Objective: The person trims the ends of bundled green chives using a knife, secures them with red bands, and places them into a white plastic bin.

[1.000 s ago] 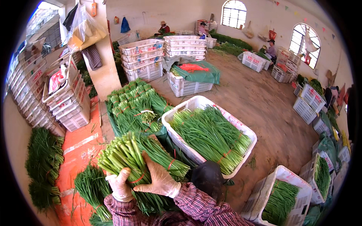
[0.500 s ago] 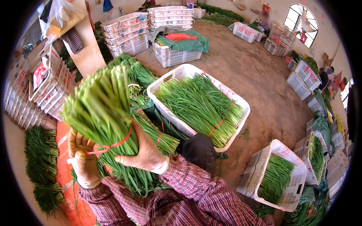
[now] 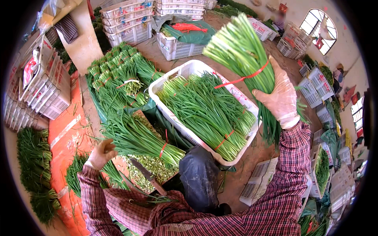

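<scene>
My right hand (image 3: 278,94), in a thin pale glove, is closed around a thick bunch of garlic chives (image 3: 252,63). The bunch is raised above the crate's right side, its cut stems pointing up left and leaves hanging below. A red tie circles it, one end dangling. My left hand (image 3: 101,154), gloved too, is loosely curled with nothing visible in it, beside the leaf tips of another tied bunch (image 3: 143,139). Below that bunch a knife (image 3: 149,176) lies by a heap of cut stem ends (image 3: 136,169). A white crate (image 3: 173,112) holds several chive bunches.
Several tied bunches (image 3: 118,74) are piled left of the crate. My dark-covered knee (image 3: 199,177) is against the crate's near corner. Stacked white crates (image 3: 130,23) stand behind; more crates (image 3: 315,88) line the right. An orange sheet (image 3: 67,137) covers floor at left.
My right hand has carried the tied bunch from the left to the upper right, over the crate's side. My left hand has come away from it and stays low at left.
</scene>
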Available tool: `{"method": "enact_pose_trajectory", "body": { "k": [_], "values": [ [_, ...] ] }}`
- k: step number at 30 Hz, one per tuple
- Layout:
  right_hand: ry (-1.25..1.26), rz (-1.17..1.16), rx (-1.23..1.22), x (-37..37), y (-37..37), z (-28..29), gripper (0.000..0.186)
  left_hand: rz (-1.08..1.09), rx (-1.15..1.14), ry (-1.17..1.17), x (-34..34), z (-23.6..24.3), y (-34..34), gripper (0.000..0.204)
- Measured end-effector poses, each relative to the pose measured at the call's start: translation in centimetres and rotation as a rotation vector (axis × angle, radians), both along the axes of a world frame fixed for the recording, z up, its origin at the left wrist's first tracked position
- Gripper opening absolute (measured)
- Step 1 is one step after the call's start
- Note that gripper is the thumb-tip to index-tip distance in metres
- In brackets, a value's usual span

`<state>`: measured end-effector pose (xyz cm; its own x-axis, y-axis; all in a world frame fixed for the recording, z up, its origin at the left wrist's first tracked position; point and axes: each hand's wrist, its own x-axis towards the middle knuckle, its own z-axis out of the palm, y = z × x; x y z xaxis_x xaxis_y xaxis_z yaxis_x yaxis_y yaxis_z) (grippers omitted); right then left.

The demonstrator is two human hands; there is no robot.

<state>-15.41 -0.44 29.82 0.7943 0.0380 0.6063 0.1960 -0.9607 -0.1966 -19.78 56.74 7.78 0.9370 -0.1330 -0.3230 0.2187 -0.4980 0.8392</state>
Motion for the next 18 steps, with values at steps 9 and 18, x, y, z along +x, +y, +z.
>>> {"method": "enact_pose_trajectory", "body": {
  "k": [9,18],
  "values": [
    [0.522,-0.42,-0.287,14.4,-4.0,-14.0,0.104,-0.304,0.168,-0.252,24.1,1.1,-20.3,0.067],
    [0.662,-0.35,-0.374,27.1,-3.1,-21.1,0.107,-0.588,0.318,-0.355,38.7,-9.9,-34.4,0.055]
  ]
}}
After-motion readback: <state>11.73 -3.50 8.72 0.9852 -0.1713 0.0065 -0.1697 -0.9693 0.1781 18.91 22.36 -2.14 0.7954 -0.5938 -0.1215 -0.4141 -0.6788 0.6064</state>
